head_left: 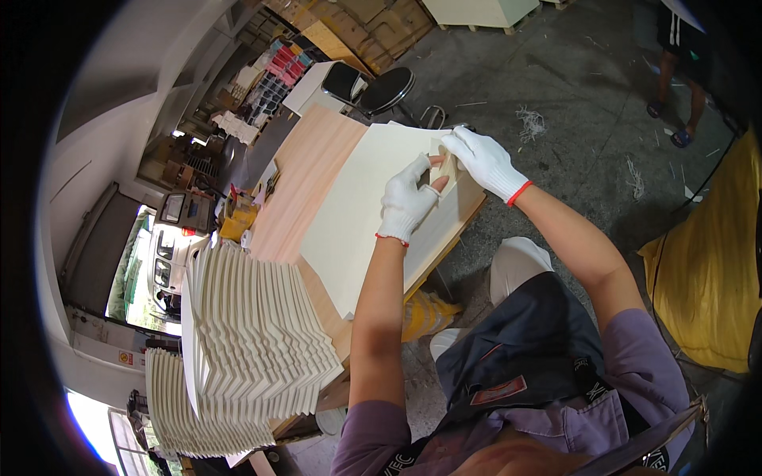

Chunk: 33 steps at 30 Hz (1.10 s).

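Observation:
A large cream sheet of paper or thin board [357, 198] lies on the wood-topped table. At its far right corner, a small curved cream flap [448, 166] stands up between my hands; whether it is part of the sheet or a separate piece I cannot tell. My left hand [409, 198], in a white glove with bare thumb and index tips, holds the flap from the left. My right hand [486, 163], gloved in white with a red cuff, closes over the flap from the right. Its fingertips are partly hidden.
Tall stacks of folded cream boards [254, 333] stand at the near left of the table [294, 159]. Beyond the table is a black round stool [387, 89]. A yellow sheet-covered pile [706, 262] stands at right. Shredded scraps [530, 124] litter the floor, and another person [684, 71] stands far right.

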{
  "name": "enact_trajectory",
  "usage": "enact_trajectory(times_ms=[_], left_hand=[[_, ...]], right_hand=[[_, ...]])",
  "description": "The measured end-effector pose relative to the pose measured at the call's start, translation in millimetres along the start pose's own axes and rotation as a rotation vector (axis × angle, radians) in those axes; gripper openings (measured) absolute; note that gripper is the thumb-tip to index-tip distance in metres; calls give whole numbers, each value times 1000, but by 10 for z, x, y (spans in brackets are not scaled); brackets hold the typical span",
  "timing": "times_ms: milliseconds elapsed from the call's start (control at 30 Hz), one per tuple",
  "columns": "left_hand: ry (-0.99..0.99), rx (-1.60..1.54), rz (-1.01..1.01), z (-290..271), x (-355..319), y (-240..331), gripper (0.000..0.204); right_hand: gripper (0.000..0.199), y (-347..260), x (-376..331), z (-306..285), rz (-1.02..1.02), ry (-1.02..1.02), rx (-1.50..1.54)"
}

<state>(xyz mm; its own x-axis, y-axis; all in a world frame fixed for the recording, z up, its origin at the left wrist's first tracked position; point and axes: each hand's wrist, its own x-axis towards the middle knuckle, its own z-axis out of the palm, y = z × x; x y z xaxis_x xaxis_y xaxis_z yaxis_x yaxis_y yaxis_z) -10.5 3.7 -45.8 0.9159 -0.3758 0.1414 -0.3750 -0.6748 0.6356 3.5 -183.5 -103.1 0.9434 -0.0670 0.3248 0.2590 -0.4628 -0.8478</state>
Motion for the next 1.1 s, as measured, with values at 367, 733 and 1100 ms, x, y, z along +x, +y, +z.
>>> enact_trajectory(times_ms=[367,733,1100], left_hand=[[87,22,112,40,45,-174,28],[30,107,50,18,10,-23,32],[59,166,89,42,15,-57,28]], right_hand=[[48,-3,-13,-8,-37,3,-3],[48,46,-5,34,-30,29,12],[46,105,-2,79,-61,75,13]])
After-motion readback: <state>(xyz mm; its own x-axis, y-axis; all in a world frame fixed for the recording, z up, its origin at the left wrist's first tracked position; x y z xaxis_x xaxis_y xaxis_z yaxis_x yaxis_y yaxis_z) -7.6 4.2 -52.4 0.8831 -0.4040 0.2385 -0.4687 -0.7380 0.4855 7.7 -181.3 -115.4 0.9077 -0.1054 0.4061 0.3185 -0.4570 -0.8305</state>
